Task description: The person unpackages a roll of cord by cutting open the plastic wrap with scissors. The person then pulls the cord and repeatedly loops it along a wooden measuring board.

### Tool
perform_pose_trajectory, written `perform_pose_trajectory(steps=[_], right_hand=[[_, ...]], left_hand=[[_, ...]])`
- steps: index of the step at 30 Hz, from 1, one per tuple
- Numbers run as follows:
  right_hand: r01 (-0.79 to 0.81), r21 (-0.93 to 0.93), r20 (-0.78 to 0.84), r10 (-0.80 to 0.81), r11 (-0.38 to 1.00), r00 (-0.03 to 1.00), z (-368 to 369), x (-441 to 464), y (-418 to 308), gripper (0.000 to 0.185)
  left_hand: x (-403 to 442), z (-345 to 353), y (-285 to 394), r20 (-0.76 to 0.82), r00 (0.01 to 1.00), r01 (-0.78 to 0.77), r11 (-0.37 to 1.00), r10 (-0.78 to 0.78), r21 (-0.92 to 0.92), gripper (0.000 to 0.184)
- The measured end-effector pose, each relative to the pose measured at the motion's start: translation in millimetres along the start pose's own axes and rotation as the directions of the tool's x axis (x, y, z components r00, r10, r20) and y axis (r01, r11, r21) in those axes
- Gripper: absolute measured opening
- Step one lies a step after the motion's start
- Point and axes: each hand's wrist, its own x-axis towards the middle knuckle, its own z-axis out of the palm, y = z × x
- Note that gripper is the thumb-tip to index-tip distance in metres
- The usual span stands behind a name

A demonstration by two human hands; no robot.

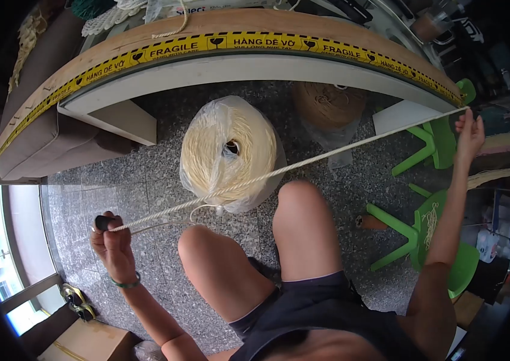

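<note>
Leftmost, note left hand closed on small dark cylindrical piece and pale cord. Follow cord, drawn nearly straight, long axis slanting rightward and away from body, across view of plastic-wrapped spool, nearer to left hand and standing on speckled floor. Beyond, locate brown spool beneath tape-edged table, then green stools. Finally, observe right hand pinching cord between fingertips, near table's right end

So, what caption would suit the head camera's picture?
Left hand and right hand hold a pale cord taut above a large plastic-wrapped roll on a speckled floor.
</note>
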Motion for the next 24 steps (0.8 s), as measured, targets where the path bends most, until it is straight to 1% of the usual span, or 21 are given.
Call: perform_pose_trajectory(steps=[2,4,5,6,7,8,9,10,11,12,13,14,15,16,17,18,19,20,22,23,24], right_hand=[[0.049,-0.173,-0.079,-0.063,0.984,0.995,-35,55,1,0.045],[0.044,-0.37,-0.043,-0.064,0.928,0.997,-87,128,15,0.056],[0.039,-0.38,-0.042,-0.059,0.924,0.997,-110,161,24,0.056],[0.028,-0.573,-0.022,-0.049,0.819,0.999,-131,193,32,0.055],[0.026,-0.736,0.0,-0.038,0.676,0.999,-148,220,32,0.054],[0.029,-0.74,0.006,-0.036,0.672,0.999,-159,238,24,0.054],[-0.016,-0.814,-0.025,-0.008,0.58,1.0,-168,252,18,0.053],[-0.053,-0.876,-0.05,0.021,0.48,0.999,-173,264,14,0.051],[-0.07,-0.942,-0.078,-0.009,0.33,0.997,-193,291,34,0.05],[-0.041,-0.959,-0.04,0.009,0.279,0.999,-210,312,43,0.049],[0.003,-0.986,-0.001,-0.026,0.164,1.0,-229,330,50,0.048],[0.095,-0.992,0.088,-0.09,0.085,0.992,-258,359,76,0.047],[0.086,-0.989,0.074,-0.108,0.12,0.991,-261,354,55,0.046],[-0.061,-0.961,-0.024,0.14,0.27,0.99,-276,365,53,0.046],[-0.134,-0.935,-0.059,0.229,0.328,0.972,-290,371,42,0.047],[-0.16,-0.916,-0.054,0.281,0.368,0.958,-302,371,36,0.047],[-0.179,-0.897,-0.042,0.325,0.404,0.945,-315,370,30,0.047],[-0.202,-0.871,-0.026,0.368,0.448,0.93,-324,369,21,0.047],[-0.251,-0.805,0.032,0.461,0.538,0.887,-334,363,7,0.048],[-0.282,-0.76,0.067,0.502,0.585,0.862,-333,358,-1,0.048],[-0.326,-0.711,0.099,0.547,0.624,0.831,-331,352,-7,0.049]], left_hand=[[33,-3,22,0.043,0.999,-0.032,0.999,0.031,0.012,0.032],[64,6,46,-0.029,0.996,-0.079,0.994,0.081,0.07,0.032],[77,16,64,0.088,0.996,-0.039,0.992,0.029,0.118,0.036],[87,26,72,0.093,0.995,-0.029,0.993,0.018,0.116,0.036],[93,38,78,0.111,0.993,-0.061,0.982,0.041,0.181,0.039],[99,51,86,0.128,0.99,-0.094,0.964,0.063,0.248,0.041],[102,62,91,0.138,0.99,-0.057,0.968,0.023,0.245,0.042],[103,77,98,0.128,0.992,-0.048,0.957,0.011,0.285,0.039],[103,93,109,0.132,0.991,-0.023,0.961,-0.014,0.274,0.036],[101,106,121,0.121,0.992,-0.006,0.962,-0.028,0.274,0.034],[101,115,137,0.162,0.985,0.01,0.961,-0.057,0.276,0.034],[97,126,155,0.151,0.985,0.036,0.964,-0.078,0.264,0.033],[95,136,174,0.156,0.983,0.051,0.963,-0.094,0.263,0.032],[92,144,194,0.165,0.98,0.066,0.964,-0.111,0.257,0.032],[90,150,217,0.156,0.974,0.117,0.953,-0.165,0.28,0.031],[89,157,241,0.154,0.965,0.16,0.942,-0.213,0.296,0.031],[91,163,264,0.181,0.96,0.151,0.938,-0.215,0.312,0.031],[94,166,288,0.193,0.958,0.141,0.938,-0.21,0.318,0.031],[103,169,336,0.13,0.979,0.099,0.929,-0.154,0.355,0.032],[107,176,360,0.107,0.987,0.077,0.946,-0.116,0.316,0.034],[115,180,380,0.11,0.992,0.015,0.939,-0.056,0.343,0.032]])
